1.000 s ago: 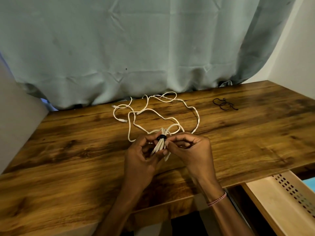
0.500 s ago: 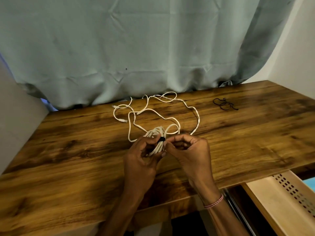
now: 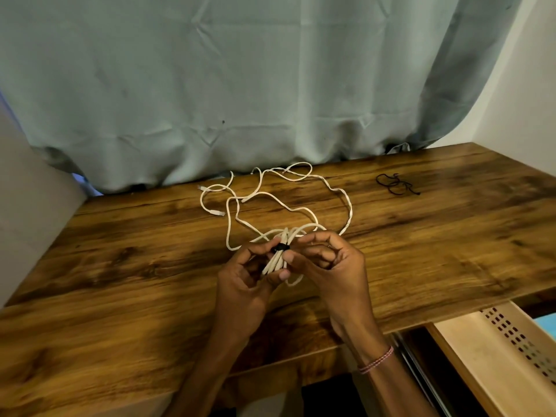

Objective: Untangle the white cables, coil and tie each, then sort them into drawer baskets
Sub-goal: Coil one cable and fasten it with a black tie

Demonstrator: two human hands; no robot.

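Above the tabletop (image 3: 120, 266), left grip (image 3: 243, 284) clamps the coiled cable (image 3: 275, 263); right grip (image 3: 331, 266) pinches the black tie (image 3: 281, 247), best pulled snug around the coil's middle

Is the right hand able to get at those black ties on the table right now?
Probably yes: bare table lies between the right hand and the black ties, but it must first release the coiled cable.

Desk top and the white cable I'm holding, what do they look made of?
The desk top looks like wood or wood-look laminate, matte brown with dark grain streaks; which one cannot be told. The white cable seems to have a braided fabric sheath, going by its dull, slightly textured surface, though plain plastic is possible.
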